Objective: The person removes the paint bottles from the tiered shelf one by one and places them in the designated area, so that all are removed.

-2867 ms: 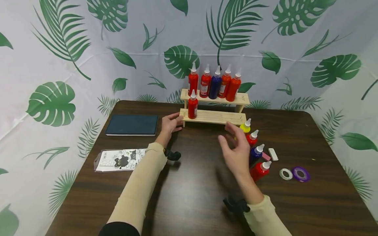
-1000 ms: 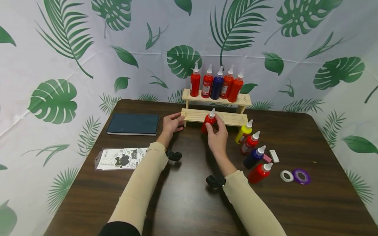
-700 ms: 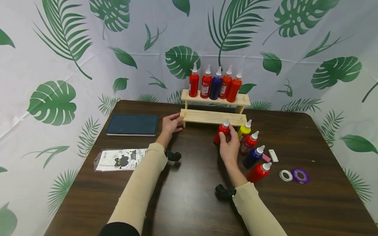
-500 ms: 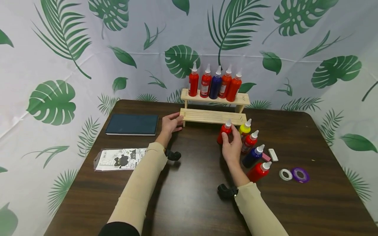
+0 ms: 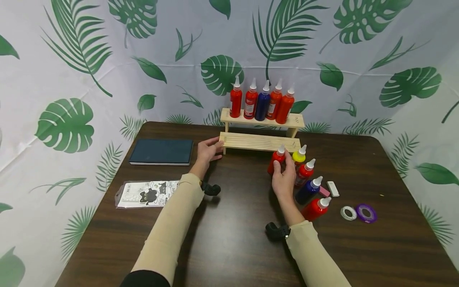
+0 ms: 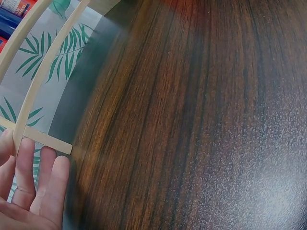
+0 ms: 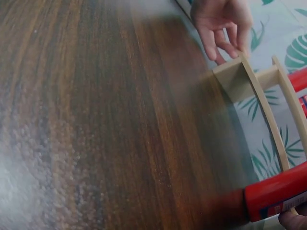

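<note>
In the head view, my right hand (image 5: 284,178) grips a red squeeze bottle (image 5: 275,161) with a white nozzle cap, upright before the right end of a two-step wooden rack (image 5: 259,141). The right wrist view shows the bottle's base (image 7: 268,194) close to the table and my fingertips at its side. My left hand (image 5: 208,152) holds the left end of the rack's lower step, with the thumb at the board and the fingers by the end leg (image 6: 48,139). On the upper step stand several red bottles (image 5: 235,103) and one dark blue bottle (image 5: 262,105).
Right of my right hand, a yellow bottle (image 5: 299,155), a red bottle (image 5: 305,172), a blue bottle (image 5: 308,191) and another red bottle (image 5: 316,209) form a row. Beyond lie erasers (image 5: 332,188) and tape rolls (image 5: 366,213). Left are a dark notebook (image 5: 161,151) and a cat-print packet (image 5: 147,194).
My right hand, earlier holding nothing, has taken the red bottle off the rack's lower step and carried it right and toward me. My left hand has stayed at the rack.
</note>
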Demonstrator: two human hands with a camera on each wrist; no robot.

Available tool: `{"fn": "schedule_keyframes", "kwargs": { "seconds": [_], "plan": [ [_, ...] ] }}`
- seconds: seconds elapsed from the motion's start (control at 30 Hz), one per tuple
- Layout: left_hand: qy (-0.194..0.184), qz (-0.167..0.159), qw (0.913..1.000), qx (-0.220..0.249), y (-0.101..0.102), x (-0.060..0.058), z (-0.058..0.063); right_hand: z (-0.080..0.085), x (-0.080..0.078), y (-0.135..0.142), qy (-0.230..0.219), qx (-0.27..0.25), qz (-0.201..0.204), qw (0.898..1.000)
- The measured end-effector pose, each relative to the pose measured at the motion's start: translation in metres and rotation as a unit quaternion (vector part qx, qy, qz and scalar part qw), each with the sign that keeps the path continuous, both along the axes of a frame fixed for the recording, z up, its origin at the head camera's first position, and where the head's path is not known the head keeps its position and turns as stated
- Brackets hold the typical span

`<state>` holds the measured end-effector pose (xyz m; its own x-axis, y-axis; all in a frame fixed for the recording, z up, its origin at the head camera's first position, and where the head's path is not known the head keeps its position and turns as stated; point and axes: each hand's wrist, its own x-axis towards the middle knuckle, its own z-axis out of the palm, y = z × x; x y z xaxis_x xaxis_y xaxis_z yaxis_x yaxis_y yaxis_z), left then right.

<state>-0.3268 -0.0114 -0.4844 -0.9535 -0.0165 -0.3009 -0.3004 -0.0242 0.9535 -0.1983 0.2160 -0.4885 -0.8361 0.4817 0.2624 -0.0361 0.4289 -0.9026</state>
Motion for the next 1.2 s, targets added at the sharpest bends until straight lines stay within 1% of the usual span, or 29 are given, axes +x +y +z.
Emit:
{"fn": "schedule_keyframes", "kwargs": {
  "seconds": [0.5, 0.6, 0.67, 0.73, 0.83, 0.9, 1.0, 1.07, 1.2],
  "plan": [
    [-0.003, -0.002, 1.0000, -0.002, 0.000, -0.002, -0.001, -0.002, -0.001, 0.003, -0.015, 0.003, 0.015, 1.000],
    [-0.006, -0.003, 1.0000, 0.000, -0.001, -0.002, -0.001, 0.002, 0.001, 0.003, -0.021, 0.006, 0.017, 1.000],
    [-0.008, -0.005, 1.0000, 0.002, -0.001, -0.002, -0.001, 0.007, 0.003, 0.001, -0.024, 0.012, 0.019, 0.999],
    [-0.009, -0.005, 0.9999, 0.004, -0.002, -0.002, 0.000, 0.017, 0.006, -0.002, -0.024, 0.020, 0.020, 0.999],
    [-0.010, -0.006, 0.9999, 0.006, -0.003, -0.003, 0.000, 0.037, 0.011, -0.007, -0.006, 0.035, 0.024, 0.999],
    [-0.010, -0.007, 0.9999, 0.007, -0.003, -0.003, 0.001, 0.055, 0.013, -0.010, 0.012, 0.046, 0.027, 0.998],
    [-0.010, -0.009, 0.9999, 0.007, -0.003, -0.004, 0.001, 0.084, 0.012, -0.010, 0.032, 0.042, 0.038, 0.998],
    [-0.009, -0.009, 0.9999, 0.005, -0.003, -0.003, 0.001, 0.105, 0.007, -0.007, 0.021, 0.021, 0.049, 0.998],
    [-0.008, -0.008, 0.9999, 0.001, -0.001, -0.002, 0.001, 0.144, -0.007, 0.001, -0.034, -0.022, 0.064, 0.997]
  ]
}}
